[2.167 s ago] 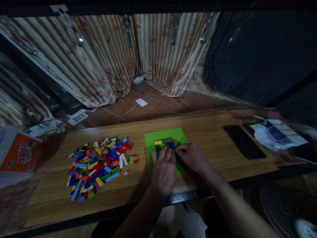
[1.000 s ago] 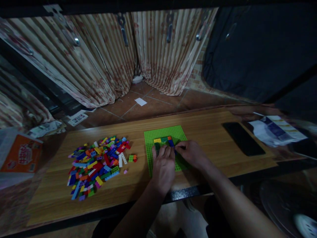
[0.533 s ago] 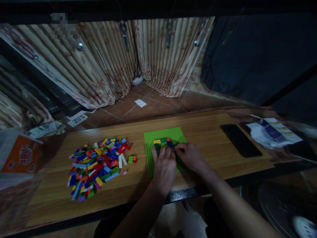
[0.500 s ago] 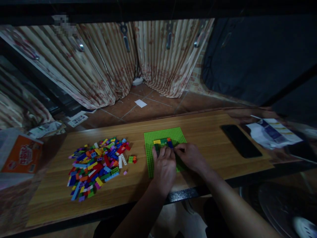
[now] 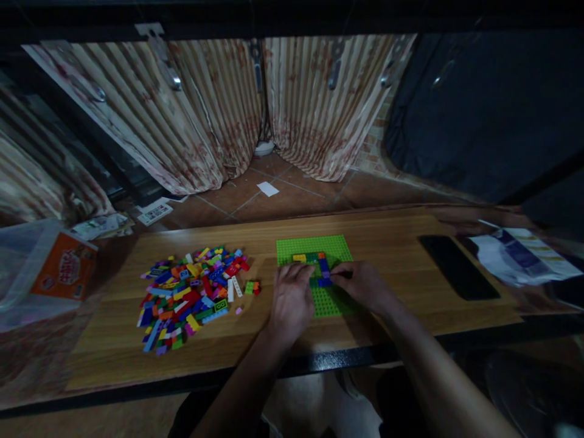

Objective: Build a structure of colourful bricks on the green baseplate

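A bright green baseplate (image 5: 314, 244) lies on the wooden board, carrying an angular row of toy bricks: a yellow brick (image 5: 299, 258), green bricks, an orange brick (image 5: 321, 255) and a dark blue brick (image 5: 323, 266). My left hand (image 5: 294, 297) rests over the plate's left part, fingers stretched forward and holding nothing that I can see. On the right side, my right hand (image 5: 362, 283) pinches thumb and forefinger at a small purple brick (image 5: 326, 275) at the near end of the row. Blue bricks show just below it.
To the left is a heap of mixed bricks (image 5: 182, 298), with a small green and red cluster (image 5: 252, 287) beside it. A black phone (image 5: 458, 267) lies at the right, near a white package (image 5: 524, 255). A clear plastic box (image 5: 36, 267) stands beyond the left end.
My left hand has shifted left off the brick row, uncovering blue and purple bricks. My right hand stays pinched at the row's right side. The view has turned slightly left.
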Tool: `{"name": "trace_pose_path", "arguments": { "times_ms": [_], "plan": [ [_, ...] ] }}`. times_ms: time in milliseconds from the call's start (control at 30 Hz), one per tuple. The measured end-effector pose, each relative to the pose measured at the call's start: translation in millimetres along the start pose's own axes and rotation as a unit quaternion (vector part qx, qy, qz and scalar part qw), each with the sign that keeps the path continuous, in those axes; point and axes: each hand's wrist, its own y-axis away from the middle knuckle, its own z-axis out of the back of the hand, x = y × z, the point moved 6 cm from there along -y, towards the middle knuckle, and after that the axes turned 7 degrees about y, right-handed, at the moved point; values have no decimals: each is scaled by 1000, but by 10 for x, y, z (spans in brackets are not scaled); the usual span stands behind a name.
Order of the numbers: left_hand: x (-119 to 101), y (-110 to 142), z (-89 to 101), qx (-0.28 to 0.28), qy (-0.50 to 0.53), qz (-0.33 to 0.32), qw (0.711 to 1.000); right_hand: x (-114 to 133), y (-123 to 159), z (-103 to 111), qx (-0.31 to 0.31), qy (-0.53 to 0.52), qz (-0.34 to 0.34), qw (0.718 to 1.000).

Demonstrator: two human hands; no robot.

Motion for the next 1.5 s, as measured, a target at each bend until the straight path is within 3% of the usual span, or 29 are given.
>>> {"name": "trace_pose_path", "arguments": {
  "times_ms": [100, 300, 700, 1100, 1200, 1267, 1400, 1500],
  "plan": [
    [-21, 44, -15, 21, -10, -20, 1000, -17, -11, -14, -2, -6, -6, 1000],
    [-107, 166, -222, 84, -80, -47, 992, 7, -4, -4, -14, -19, -7, 1000],
    [-151, 170, -329, 70, -152, -59, 984, 24, 32, -54, -33, -18, 5, 999],
    [-118, 217, -315, 24, -122, -78, 989, -83, 3, -49, -5, -52, 19, 998],
    [-120, 227, -164, 14, -72, -73, 995, -130, -25, 34, -37, -56, -5, 998],
    [-77, 199, 36, -17, -31, -47, 998, -124, -38, 112, -88, -64, -16, 994],
    [177, 145, 608, -172, 59, 23, 983, -12, -33, 158, -150, -90, -6, 985],
    [482, 182, 1004, -294, 149, 88, 940, 124, -2, 97, -158, -97, 21, 982]
  ]
}}
